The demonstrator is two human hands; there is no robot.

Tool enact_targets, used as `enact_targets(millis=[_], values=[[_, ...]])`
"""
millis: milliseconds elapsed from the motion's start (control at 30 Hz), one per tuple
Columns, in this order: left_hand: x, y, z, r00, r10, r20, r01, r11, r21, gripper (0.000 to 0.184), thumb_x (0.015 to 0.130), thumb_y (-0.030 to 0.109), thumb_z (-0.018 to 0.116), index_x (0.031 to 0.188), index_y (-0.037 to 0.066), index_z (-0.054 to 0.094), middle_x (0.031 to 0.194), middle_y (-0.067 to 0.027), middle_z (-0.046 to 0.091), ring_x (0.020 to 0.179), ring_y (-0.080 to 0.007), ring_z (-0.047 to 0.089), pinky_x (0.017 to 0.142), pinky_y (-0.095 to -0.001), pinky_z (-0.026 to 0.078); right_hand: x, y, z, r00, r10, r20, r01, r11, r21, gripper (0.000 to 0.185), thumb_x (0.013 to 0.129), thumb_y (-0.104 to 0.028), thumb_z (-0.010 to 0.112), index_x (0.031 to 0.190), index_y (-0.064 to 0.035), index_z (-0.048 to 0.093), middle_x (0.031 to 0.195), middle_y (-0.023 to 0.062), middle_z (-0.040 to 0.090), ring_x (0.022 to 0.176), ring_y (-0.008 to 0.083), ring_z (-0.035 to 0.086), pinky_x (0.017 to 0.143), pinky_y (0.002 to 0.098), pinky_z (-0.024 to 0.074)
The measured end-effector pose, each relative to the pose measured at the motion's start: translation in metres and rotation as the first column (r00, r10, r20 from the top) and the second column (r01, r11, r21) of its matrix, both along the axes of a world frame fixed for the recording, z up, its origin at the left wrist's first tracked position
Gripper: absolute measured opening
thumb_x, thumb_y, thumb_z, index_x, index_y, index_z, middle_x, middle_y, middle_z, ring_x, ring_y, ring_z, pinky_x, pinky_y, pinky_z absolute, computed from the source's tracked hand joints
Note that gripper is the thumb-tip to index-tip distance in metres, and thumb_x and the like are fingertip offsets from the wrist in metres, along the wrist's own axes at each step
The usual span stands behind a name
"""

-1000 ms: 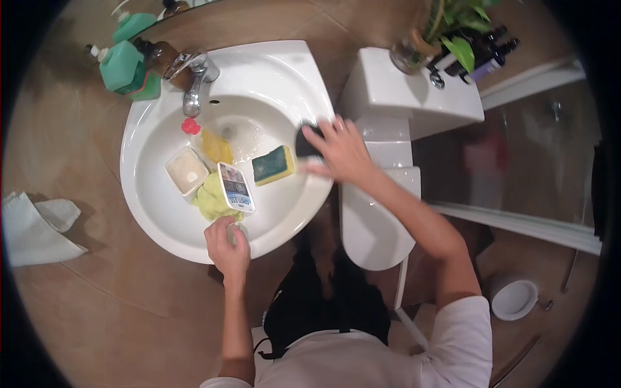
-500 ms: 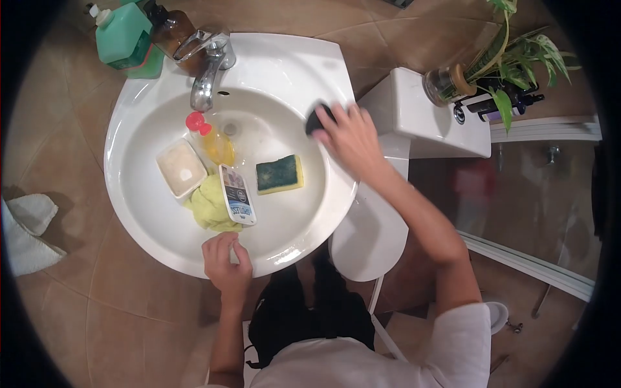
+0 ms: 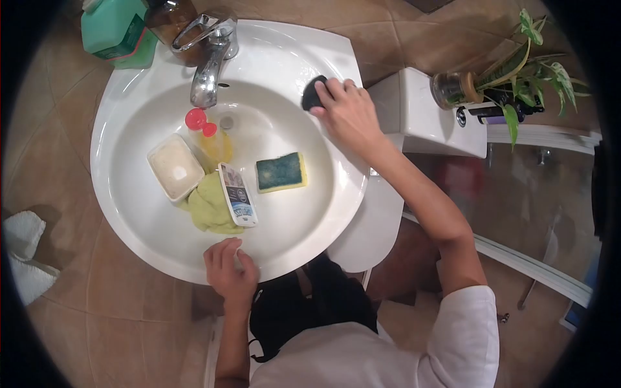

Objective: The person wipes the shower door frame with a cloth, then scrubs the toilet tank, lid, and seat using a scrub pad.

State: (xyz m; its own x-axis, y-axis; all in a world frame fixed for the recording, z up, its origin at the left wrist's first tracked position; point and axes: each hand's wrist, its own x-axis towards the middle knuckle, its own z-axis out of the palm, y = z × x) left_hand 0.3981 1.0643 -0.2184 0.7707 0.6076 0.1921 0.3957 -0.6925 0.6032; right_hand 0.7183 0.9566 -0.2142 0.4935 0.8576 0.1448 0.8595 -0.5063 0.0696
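Note:
My right hand (image 3: 349, 115) is closed on a dark, rounded pad (image 3: 314, 94), pressed against the white rim at the right of the sink (image 3: 294, 55). Its exact kind does not show. At the front rim rests my left hand (image 3: 230, 268), fingers slightly curled, thumb apart, holding nothing. Inside the basin lie a green and yellow sponge (image 3: 281, 172), a yellow-green cloth (image 3: 210, 205), and a labelled white plastic tub (image 3: 237, 195) leaning on the cloth. A pale tub (image 3: 174, 168) sits to the left, beside a bottle of yellow liquid (image 3: 217, 147) with a red cap.
The chrome faucet (image 3: 207, 74) reaches over the basin. Behind it stand an amber bottle (image 3: 169, 22) and a green bottle (image 3: 116, 32). On the right are a toilet (image 3: 365, 223), its tank (image 3: 420, 107) and a potted plant (image 3: 456, 89). A white towel (image 3: 29, 275) is at far left.
My right hand has slid the dark pad slightly back along the rim. The camera view has shifted a little. My left hand stays at the front rim.

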Motion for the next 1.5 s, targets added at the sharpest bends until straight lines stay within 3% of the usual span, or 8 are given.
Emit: enact_targets(millis=[500,700,867,967,1133,1233,1433,1500], values=[[0.001,0.002,-0.003,0.999,0.031,-0.005,-0.032,0.998,-0.045,0.024,0.067,-0.004,0.058,0.09,0.005,0.061,0.091,-0.0091,0.062,0.085,-0.0311,0.056,0.074,-0.0393,0.048,-0.055,-0.048,0.013,0.983,-0.026,-0.184,0.022,0.999,-0.022,0.043,0.08,-0.026,0.065,0.108,0.005,0.059,0.109,0.0103,0.052,0.085,0.0265,0.054,0.065,0.0373,0.0454],[-0.004,0.005,-0.006,1.0,0.006,0.006,-0.006,1.0,0.003,0.026,0.067,-0.004,0.058,0.091,0.004,0.061,0.093,-0.0097,0.062,0.085,-0.0317,0.057,0.075,-0.0395,0.048,0.031,0.08,-0.025,0.999,-0.031,0.01,0.028,0.965,0.26,0.032,0.087,-0.031,0.057,0.103,-0.0035,0.056,0.094,0.0125,0.053,0.081,0.0304,0.057,0.065,0.0409,0.0491],[-0.003,0.006,-0.005,1.0,0.007,0.024,-0.007,1.0,0.003,0.026,0.066,-0.004,0.058,0.09,0.004,0.062,0.093,-0.0093,0.062,0.085,-0.0316,0.057,0.074,-0.0394,0.048,-0.058,-0.046,0.003,0.985,-0.173,0.002,0.173,0.985,0.017,0.048,0.082,-0.032,0.063,0.122,-0.0075,0.055,0.1,0.0137,0.053,0.087,0.033,0.052,0.074,0.0442,0.0419],[-0.002,0.003,-0.006,0.999,0.024,0.026,-0.025,1.0,0.004,0.025,0.067,-0.003,0.057,0.09,0.005,0.062,0.092,-0.009,0.062,0.084,-0.0308,0.057,0.074,-0.0393,0.048,-0.134,-0.093,0.035,0.946,-0.246,-0.212,0.233,0.969,-0.084,0.048,0.08,-0.035,0.064,0.121,-0.0101,0.06,0.098,0.0153,0.052,0.083,0.0308,0.05,0.069,0.0416,0.037],[-0.002,0.002,-0.001,0.999,-0.012,0.034,0.013,1.0,-0.013,0.024,0.067,-0.004,0.056,0.088,0.005,0.062,0.091,-0.0086,0.061,0.084,-0.0304,0.056,0.073,-0.0392,0.048,-0.014,-0.015,-0.003,0.976,-0.202,-0.087,0.215,0.959,0.184,0.04,0.08,-0.04,0.062,0.112,-0.0151,0.065,0.09,0.0147,0.053,0.089,0.0348,0.049,0.076,0.047,0.0389],[-0.005,0.001,-0.001,1.0,0.004,0.026,-0.004,1.0,0.008,0.023,0.068,-0.005,0.055,0.088,0.005,0.061,0.092,-0.0091,0.061,0.084,-0.0313,0.056,0.075,-0.0394,0.047,0.038,0.079,-0.03,0.986,-0.154,0.059,0.13,0.946,0.297,0.042,0.077,-0.043,0.064,0.112,-0.0188,0.063,0.105,0.015,0.055,0.102,0.0356,0.052,0.084,0.0499,0.0394],[-0.007,-0.004,-0.005,1.0,0.015,0.02,-0.015,1.0,0.009,0.022,0.072,-0.006,0.053,0.09,0.003,0.062,0.092,-0.012,0.063,0.089,-0.0305,0.056,0.079,-0.0394,0.046,-0.02,-0.013,-0.01,0.982,-0.179,-0.057,0.188,0.94,0.284,0.05,0.071,-0.033,0.071,0.115,-0.0131,0.059,0.097,0.0147,0.051,0.098,0.0321,0.05,0.08,0.0458,0.0403],[-0.007,-0.005,-0.006,0.999,0.0,0.037,0.0,1.0,0.006,0.023,0.072,-0.008,0.052,0.09,0.002,0.062,0.092,-0.0126,0.063,0.089,-0.0304,0.056,0.078,-0.0389,0.046,-0.055,-0.076,-0.001,0.903,-0.174,-0.394,0.342,0.846,0.41,0.055,0.068,-0.023,0.073,0.12,-0.0123,0.058,0.095,0.0156,0.05,0.097,0.0292,0.051,0.077,0.0424,0.0442]])
